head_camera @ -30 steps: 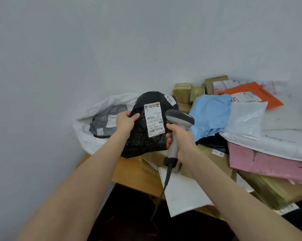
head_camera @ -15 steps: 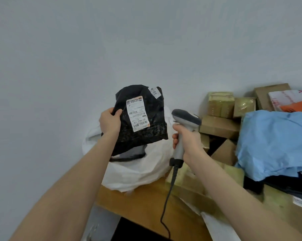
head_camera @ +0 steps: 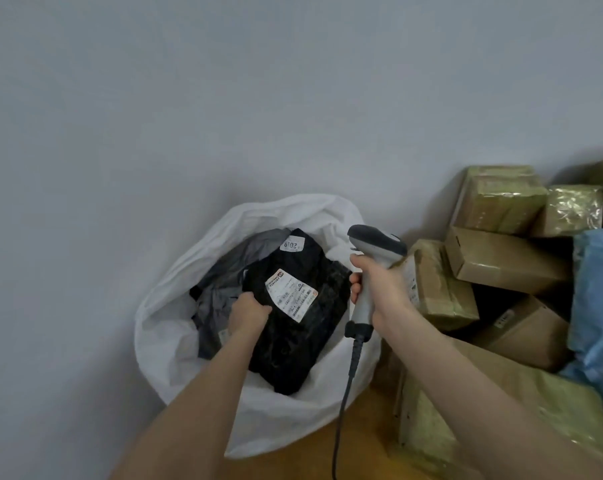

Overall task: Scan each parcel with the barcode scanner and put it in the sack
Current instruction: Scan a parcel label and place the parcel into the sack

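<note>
Black poly-bag parcel (head_camera: pixel 295 341) lies in the mouth of the white sack (head_camera: pixel 168 306), centre frame, label (head_camera: pixel 290 293) up. Grip: left hand (head_camera: pixel 249 315) holds its left edge, fingers curled over the film; right hand (head_camera: pixel 379 289) wraps the scanner (head_camera: pixel 374 242) handle, right of the sack. Parcel looks soft, light and slick, so it is probably best pinched at a bunched edge, not the flat face.

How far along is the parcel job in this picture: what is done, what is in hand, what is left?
Done: a grey parcel lies in the white sack. In hand: the left hand holds a black parcel down inside the sack; the right hand grips the scanner. Left: taped boxes and a blue parcel are piled beside the sack.
</note>
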`<state>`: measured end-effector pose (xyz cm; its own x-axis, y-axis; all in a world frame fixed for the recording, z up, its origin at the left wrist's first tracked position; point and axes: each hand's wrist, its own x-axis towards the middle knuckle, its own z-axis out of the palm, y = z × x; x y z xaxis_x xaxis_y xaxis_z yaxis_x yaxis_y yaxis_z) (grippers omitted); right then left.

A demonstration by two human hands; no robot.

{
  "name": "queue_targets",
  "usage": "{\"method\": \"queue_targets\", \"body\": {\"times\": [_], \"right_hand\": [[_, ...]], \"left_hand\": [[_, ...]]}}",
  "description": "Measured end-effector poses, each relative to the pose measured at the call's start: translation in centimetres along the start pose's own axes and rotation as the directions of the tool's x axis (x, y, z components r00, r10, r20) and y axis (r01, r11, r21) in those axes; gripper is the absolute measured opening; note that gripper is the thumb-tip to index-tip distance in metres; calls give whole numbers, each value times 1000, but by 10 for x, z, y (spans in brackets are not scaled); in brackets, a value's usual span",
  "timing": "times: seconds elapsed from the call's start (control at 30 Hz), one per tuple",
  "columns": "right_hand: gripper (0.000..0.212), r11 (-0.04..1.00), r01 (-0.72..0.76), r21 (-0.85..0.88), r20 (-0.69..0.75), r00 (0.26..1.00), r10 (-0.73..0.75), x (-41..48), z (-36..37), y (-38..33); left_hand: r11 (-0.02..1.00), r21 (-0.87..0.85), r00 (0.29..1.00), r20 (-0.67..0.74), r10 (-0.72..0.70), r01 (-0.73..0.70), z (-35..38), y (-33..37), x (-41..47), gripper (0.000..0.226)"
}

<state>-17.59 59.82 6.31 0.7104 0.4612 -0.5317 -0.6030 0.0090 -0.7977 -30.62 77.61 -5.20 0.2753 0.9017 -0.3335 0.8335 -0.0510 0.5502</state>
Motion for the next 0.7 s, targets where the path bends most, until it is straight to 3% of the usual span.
{"method": "queue_targets", "body": {"times": [0.07, 0.13, 0.27, 0.33, 0.4, 0.47, 0.57, 0.63, 0.7], "right_hand": [[8, 1000, -6, -13, -8, 1000, 6, 9, 4, 3], [8, 1000, -3, -15, -12, 1000, 2, 15, 9, 4], [9, 1000, -17, -5, 10, 1000, 17, 23, 20, 4], [9, 999, -28, -18, 14, 1000, 28, 26, 20, 6], [8, 999, -31, -37, -8, 999, 31, 31, 13, 7], [10, 999, -9, -50, -66, 998, 5, 37, 3, 6], [38, 964, 81, -253, -187, 974, -131, 55, -13, 8], [69, 850, 35, -525, -224, 958, -178, 68, -18, 16], [84, 705, -67, -706, -245, 957, -154, 77, -18, 28]], "left_hand": [[999, 4, 999, -29, -35, 35, 1, -6, 3, 33], [994, -74, 985, -148, -86, 76, -12, -8, 7, 37], [991, -125, 942, -327, -78, 39, -33, -2, 16, 36], [999, 11, 955, -296, -35, 40, -27, 5, 15, 48], [976, 218, 965, -261, 36, 23, -14, 10, 10, 76], [898, 423, 926, -278, 254, -119, -3, 19, 6, 93], [718, 549, 827, -82, 556, -428, 14, 36, 4, 93], [680, 511, 823, 102, 559, -526, 27, 45, 5, 94], [666, 518, 835, 209, 510, -536, 36, 46, 12, 97]]}}
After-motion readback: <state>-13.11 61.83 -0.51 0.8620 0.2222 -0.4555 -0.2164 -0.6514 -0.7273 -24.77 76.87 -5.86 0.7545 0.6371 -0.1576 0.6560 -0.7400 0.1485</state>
